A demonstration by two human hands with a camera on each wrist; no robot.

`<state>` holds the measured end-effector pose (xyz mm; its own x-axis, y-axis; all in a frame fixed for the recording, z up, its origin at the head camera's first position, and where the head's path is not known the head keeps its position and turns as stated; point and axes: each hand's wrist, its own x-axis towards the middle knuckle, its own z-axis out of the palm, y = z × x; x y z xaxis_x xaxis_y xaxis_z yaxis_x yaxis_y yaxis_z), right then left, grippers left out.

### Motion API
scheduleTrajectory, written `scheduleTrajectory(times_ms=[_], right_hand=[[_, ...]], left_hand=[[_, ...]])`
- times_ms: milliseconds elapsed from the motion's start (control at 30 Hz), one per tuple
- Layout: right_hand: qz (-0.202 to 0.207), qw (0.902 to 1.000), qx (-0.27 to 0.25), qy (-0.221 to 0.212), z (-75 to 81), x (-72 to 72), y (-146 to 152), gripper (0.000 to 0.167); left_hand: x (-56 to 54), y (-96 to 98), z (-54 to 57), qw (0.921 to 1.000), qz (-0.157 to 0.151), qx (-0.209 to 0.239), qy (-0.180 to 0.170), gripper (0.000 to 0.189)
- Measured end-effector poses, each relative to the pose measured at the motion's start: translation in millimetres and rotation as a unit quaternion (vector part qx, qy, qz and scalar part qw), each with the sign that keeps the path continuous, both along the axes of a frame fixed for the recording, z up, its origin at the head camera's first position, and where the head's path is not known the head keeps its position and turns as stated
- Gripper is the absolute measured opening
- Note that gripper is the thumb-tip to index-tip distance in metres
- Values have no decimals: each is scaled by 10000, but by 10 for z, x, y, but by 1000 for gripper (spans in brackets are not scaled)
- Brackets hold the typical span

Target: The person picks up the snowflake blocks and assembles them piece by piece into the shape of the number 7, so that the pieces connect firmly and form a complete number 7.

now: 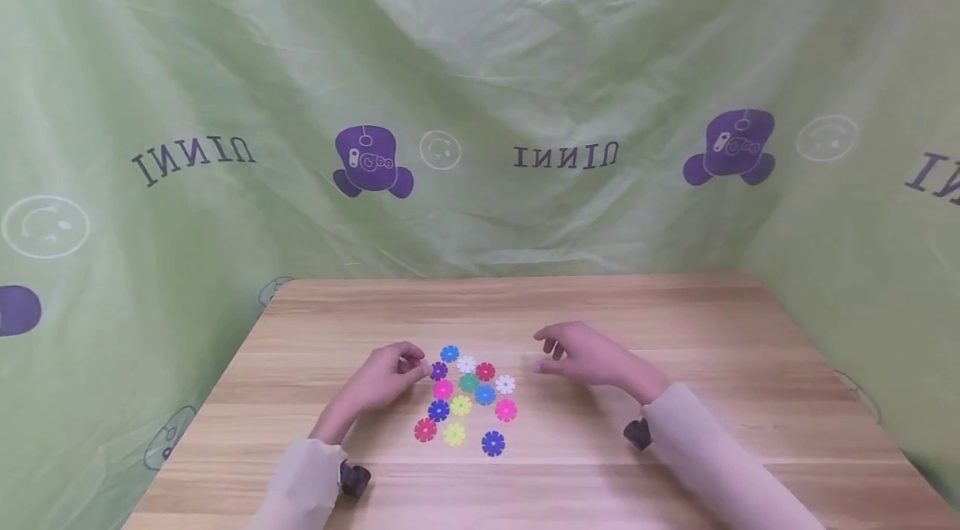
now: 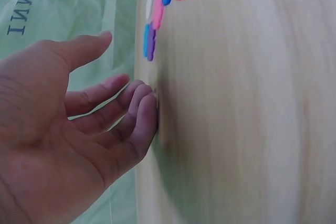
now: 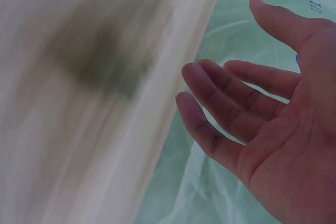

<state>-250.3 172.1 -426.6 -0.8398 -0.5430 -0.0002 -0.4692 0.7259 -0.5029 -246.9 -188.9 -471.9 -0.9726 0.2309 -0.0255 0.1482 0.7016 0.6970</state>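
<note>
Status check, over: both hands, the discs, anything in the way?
Left hand empty, beside the purple disc. Right hand empty, right of the discs. Discs flat on the table, between both hands. No obstruction visible between hands and discs.

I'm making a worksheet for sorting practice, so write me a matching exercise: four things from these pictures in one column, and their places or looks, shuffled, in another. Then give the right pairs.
Column one
1. Left hand
2. Right hand
3. Discs
4. Cloth

Column two
A. Green, with purple prints
B. Empty, to the right of all the discs
C. Many-coloured, lying on the wooden table
D. Empty, just left of the purple disc

Right pairs: 1-D, 2-B, 3-C, 4-A
</note>
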Motion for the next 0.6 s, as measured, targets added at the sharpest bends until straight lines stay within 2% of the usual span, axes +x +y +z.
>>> scheduleTrajectory(times_ms=[367, 600], right_hand=[[216, 9997, -117, -78, -170, 3, -280, 40], [-67, 9992, -163, -369, -276, 19, -421, 41]], left_hand=[[-42, 150, -27, 9997, 70, 211, -93, 38], [-76, 163, -49, 9997, 90, 160, -133, 34]])
